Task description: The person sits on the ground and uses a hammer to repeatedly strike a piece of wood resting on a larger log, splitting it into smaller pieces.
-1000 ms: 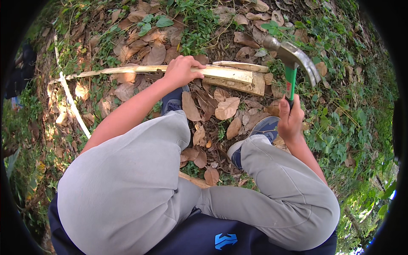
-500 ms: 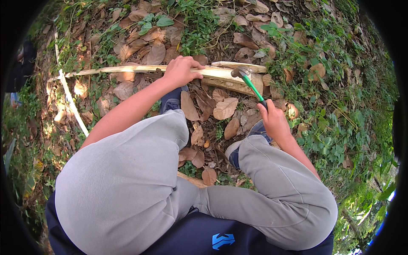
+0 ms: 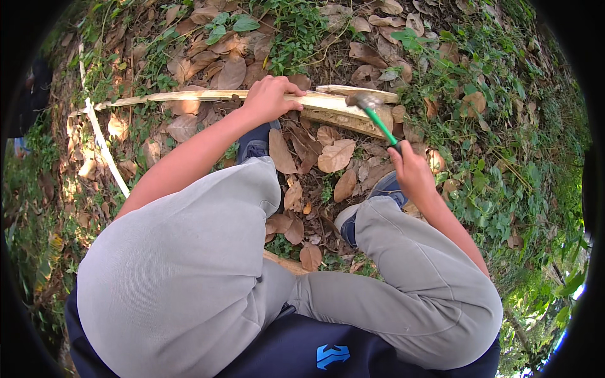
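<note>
A long, thin strip of pale wood runs from the far left toward the middle, its right end on a thicker wooden block. My left hand is closed around the strip, just left of the block. In my right hand is a hammer with a green handle and dark grip. Its metal head, a little blurred, is over the right end of the strip; I cannot tell whether they touch. A short split piece of wood lies just behind the strip.
Dry brown leaves and green plants cover the ground. Another pale stick crosses the strip's far left end. My shoes and bent legs are close in front of the block, and a piece of wood lies between my legs.
The hammer and my right hand have shifted slightly right, and the hammer head now looks blurred. My left hand keeps its hold on the strip, barely moved.
</note>
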Demonstrator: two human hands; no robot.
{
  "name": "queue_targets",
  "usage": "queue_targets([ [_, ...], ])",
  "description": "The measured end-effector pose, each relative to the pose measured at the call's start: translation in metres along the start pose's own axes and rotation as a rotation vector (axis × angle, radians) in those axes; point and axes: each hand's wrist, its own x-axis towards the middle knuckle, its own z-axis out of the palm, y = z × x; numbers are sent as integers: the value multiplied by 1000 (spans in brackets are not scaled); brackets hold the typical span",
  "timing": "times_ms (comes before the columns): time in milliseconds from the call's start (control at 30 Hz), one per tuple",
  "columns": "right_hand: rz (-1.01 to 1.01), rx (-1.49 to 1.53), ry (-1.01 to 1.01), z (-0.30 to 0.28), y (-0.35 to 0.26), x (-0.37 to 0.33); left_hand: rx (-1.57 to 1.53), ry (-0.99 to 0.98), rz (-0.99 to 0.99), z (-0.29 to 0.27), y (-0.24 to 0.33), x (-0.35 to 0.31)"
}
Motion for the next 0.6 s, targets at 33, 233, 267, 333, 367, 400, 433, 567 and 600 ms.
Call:
queue_targets([
  [33,50,-103,-75,16,11,-3,-11,-14,-11,-1,1,2],
  [233,174,-41,-107,5,-19,-4,13,-10,-24,-5,1,-6],
  [267,157,-35,-87,4,-17,-5,-2,-19,-30,-4,1,-5],
  [333,179,-20,-116,-2,-12,-1,-32,-38,-41,-5,-1,-3],
  [367,187,-7,-132,-4,-15,5,-15,-15,-25,-4,-1,-3],
  [400,183,-16,-115,-9,-18,8,3,8,-8,-1,0,-4],
  [433,180,-26,-97,-18,-22,12,21,31,9,0,0,-4],
  [567,39,116,107,-56,-55,21,21,4,-23,-1,-2,-5],
  [600,-30,153,176,-62,-56,22,18,0,-28,-2,-3,-5],
])
